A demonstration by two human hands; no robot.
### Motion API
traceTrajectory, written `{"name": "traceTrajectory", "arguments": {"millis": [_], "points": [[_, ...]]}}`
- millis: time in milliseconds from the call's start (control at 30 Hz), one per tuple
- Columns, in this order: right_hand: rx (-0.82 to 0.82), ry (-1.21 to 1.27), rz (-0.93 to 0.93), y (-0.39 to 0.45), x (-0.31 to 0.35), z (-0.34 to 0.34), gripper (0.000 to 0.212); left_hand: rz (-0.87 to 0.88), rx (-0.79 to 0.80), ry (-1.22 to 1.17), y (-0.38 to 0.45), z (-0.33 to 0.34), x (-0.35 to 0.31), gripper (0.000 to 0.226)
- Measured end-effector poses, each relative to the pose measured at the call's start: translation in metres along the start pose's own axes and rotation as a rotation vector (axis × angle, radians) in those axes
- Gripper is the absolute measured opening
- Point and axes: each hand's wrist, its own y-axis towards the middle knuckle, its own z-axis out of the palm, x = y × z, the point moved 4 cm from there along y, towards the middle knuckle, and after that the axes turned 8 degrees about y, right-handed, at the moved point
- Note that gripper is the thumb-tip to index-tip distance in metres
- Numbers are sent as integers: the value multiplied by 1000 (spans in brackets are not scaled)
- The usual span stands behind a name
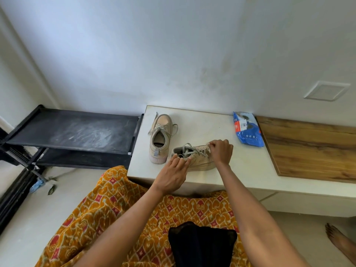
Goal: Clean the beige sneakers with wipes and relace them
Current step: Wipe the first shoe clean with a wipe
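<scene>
I see the near sneaker point(194, 158) lying on the white bench point(240, 166), my left hand point(172, 175) pinching its lace at the heel end and my right hand point(221, 151) pinching the lace near the toe. The second sneaker point(160, 137) stands just behind it, and a blue wipes pack point(247, 130) lies to the right, well apart.

Open white surface point(221, 130) between the far sneaker point(160, 137) and the blue wipes pack point(247, 130), easy reach there. Near sneaker point(194, 158) sits just beside the far one, narrow gap. Wall close behind, raised wood board point(308, 147) blocks the right side.
</scene>
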Motion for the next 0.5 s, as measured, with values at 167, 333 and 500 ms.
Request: {"name": "traceTrajectory", "arguments": {"millis": [167,333,500], "points": [[35,-16,-79,-13,-22,-4,19,-17,20,-8,0,5,0,57],[-23,-39,187,13,-33,-14,23,15,1,21,4,1,4,56],[64,11,5,7,2,6,21,-5,-8,44,7,1,1,54]]}}
